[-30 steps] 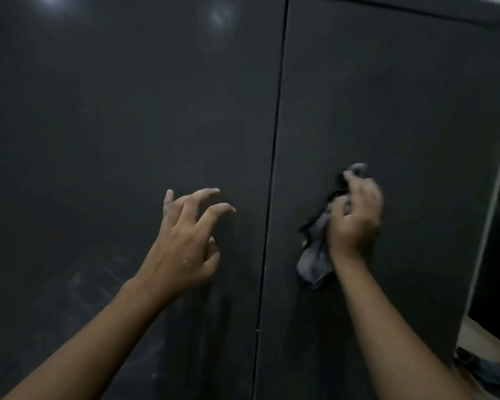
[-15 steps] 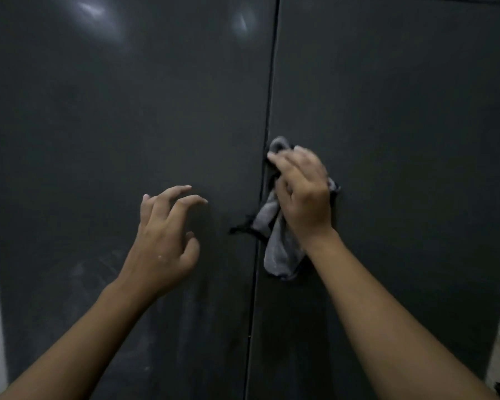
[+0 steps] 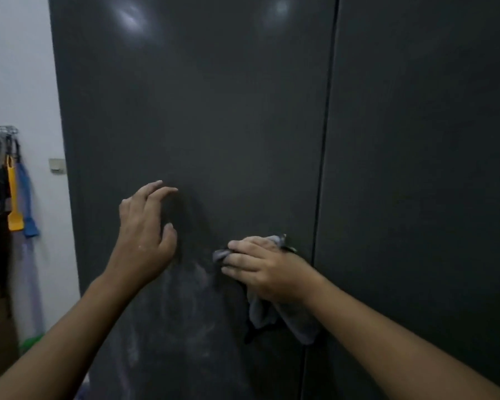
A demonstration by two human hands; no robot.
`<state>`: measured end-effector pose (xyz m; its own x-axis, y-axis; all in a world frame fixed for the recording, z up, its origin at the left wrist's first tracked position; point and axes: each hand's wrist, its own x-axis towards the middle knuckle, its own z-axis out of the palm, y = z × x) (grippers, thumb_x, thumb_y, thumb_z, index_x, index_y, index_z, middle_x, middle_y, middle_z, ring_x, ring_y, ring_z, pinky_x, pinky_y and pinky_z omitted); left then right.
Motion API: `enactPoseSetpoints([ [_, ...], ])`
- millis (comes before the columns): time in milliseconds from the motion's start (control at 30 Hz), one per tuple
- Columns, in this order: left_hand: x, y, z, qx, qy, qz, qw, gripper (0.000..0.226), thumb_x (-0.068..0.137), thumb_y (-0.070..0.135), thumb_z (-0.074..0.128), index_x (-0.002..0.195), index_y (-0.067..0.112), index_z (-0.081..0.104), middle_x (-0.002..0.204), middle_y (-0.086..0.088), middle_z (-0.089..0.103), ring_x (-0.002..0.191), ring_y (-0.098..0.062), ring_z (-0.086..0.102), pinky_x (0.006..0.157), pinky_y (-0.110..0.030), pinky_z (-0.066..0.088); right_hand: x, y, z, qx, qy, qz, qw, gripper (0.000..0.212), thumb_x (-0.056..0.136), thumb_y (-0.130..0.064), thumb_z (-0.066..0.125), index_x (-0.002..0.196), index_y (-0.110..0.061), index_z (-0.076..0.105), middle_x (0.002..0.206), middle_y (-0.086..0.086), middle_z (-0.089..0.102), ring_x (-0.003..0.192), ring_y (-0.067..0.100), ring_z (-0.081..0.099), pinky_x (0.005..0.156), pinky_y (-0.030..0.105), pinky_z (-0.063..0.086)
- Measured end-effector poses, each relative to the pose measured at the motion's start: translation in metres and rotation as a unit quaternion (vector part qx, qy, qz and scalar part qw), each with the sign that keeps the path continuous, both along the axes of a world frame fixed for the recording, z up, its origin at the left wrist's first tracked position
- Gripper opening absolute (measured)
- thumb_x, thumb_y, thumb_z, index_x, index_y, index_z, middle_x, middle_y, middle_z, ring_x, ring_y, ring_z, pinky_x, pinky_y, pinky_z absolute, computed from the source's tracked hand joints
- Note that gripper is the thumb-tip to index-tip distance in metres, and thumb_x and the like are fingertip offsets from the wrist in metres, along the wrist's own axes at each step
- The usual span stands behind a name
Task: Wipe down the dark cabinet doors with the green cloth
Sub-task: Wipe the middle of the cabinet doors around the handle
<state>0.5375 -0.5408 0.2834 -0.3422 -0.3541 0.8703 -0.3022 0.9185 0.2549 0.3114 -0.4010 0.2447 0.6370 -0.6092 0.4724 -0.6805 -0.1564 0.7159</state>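
One cloth (image 3: 261, 313), shifted onto left door (image 3: 199, 111)

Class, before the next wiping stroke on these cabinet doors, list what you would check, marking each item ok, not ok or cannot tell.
1. Right hand grips cloth: ok.
2. Cloth against left door: ok.
3. Left hand empty, apart from cloth: ok.
4. Pale smears below the hands wiped away: not ok.
5. Right door clean: cannot tell.
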Motion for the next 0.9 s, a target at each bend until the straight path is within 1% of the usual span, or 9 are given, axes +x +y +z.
enactPoseSetpoints([
  [133,0.03,-0.052,-0.007,-0.004,-0.038,0.062,0.997,0.061,0.096,0.018,0.052,0.153,0.021,0.029,0.161,-0.016,0.014,0.143,-0.038,0.017,0.117,-0.048,0.017,0.009,-0.011,0.034,-0.14,-0.073,0.001,0.987,0.028,0.096,-0.006,0.058,0.121,-0.011,0.07,0.128,0.006,0.066,0.126,0.032,0.057,0.106,0.046,0.043],
  [233,0.047,-0.089,-0.008,0.093,-0.036,0.094,0.991,0.065,0.1,0.027,0.049,0.156,0.027,0.017,0.161,-0.022,0.003,0.145,-0.043,0.011,0.118,-0.053,0.013,0.038,-0.04,0.046,-0.249,-0.179,-0.013,0.952,0.026,0.099,-0.004,0.054,0.117,-0.008,0.073,0.123,0.006,0.068,0.122,0.031,0.059,0.103,0.046,0.045],
  [300,0.055,-0.109,-0.01,0.132,0.006,0.091,0.987,0.067,0.1,0.026,0.051,0.157,0.022,0.016,0.159,-0.025,0.008,0.145,-0.042,0.013,0.118,-0.052,0.012,0.058,-0.063,0.036,-0.26,-0.205,-0.011,0.944,0.026,0.1,-0.005,0.053,0.117,-0.008,0.072,0.123,0.007,0.068,0.123,0.031,0.059,0.104,0.046,0.045],
  [367,0.061,-0.126,-0.012,0.166,0.052,0.054,0.983,0.07,0.099,0.026,0.053,0.156,0.017,0.013,0.159,-0.021,0.016,0.146,-0.036,0.016,0.12,-0.05,0.015,0.075,-0.086,0.014,-0.219,-0.191,-0.005,0.957,0.026,0.101,-0.007,0.054,0.12,-0.008,0.071,0.126,0.007,0.067,0.124,0.032,0.058,0.106,0.046,0.043],
  [500,0.065,-0.144,-0.023,0.298,0.096,-0.098,0.945,0.069,0.101,0.04,0.049,0.154,0.021,0.008,0.156,-0.005,0.028,0.14,-0.022,0.032,0.114,-0.04,0.03,0.095,-0.112,-0.045,-0.089,-0.096,-0.002,0.991,0.028,0.102,-0.01,0.049,0.121,-0.013,0.07,0.128,0.003,0.065,0.128,0.029,0.055,0.11,0.044,0.039],
  [633,0.067,-0.155,-0.033,0.357,0.09,-0.153,0.917,0.061,0.102,0.049,0.04,0.151,0.023,0.013,0.148,0.003,0.037,0.127,-0.016,0.041,0.104,-0.035,0.036,0.09,-0.11,-0.054,-0.006,-0.001,0.005,1.0,0.028,0.101,-0.009,0.05,0.116,-0.018,0.072,0.122,-0.002,0.067,0.125,0.025,0.058,0.106,0.042,0.043],
  [700,0.069,-0.161,-0.036,0.369,0.096,-0.183,0.906,0.057,0.103,0.048,0.036,0.152,0.027,0.014,0.142,0.009,0.039,0.124,-0.013,0.041,0.103,-0.033,0.036,0.089,-0.112,-0.027,-0.032,0.0,0.024,0.999,0.023,0.098,-0.009,0.057,0.113,-0.015,0.074,0.12,0.002,0.069,0.122,0.029,0.061,0.1,0.044,0.047],
  [833,0.077,-0.17,-0.046,0.379,0.104,-0.23,0.89,0.045,0.106,0.047,0.027,0.148,0.033,0.031,0.139,0.014,0.045,0.126,-0.01,0.045,0.102,-0.025,0.037,0.114,-0.144,0.022,-0.227,-0.149,-0.01,0.962,0.023,0.1,-0.006,0.057,0.112,-0.012,0.075,0.119,0.004,0.07,0.12,0.03,0.062,0.1,0.045,0.048],
  [900,0.081,-0.173,-0.052,0.378,0.101,-0.244,0.888,0.044,0.106,0.045,0.025,0.147,0.031,0.038,0.139,0.014,0.049,0.125,-0.007,0.047,0.095,-0.017,0.039,0.129,-0.164,0.022,-0.268,-0.178,-0.016,0.947,0.023,0.099,-0.004,0.057,0.112,-0.012,0.075,0.117,0.003,0.071,0.119,0.029,0.062,0.098,0.046,0.048],
])
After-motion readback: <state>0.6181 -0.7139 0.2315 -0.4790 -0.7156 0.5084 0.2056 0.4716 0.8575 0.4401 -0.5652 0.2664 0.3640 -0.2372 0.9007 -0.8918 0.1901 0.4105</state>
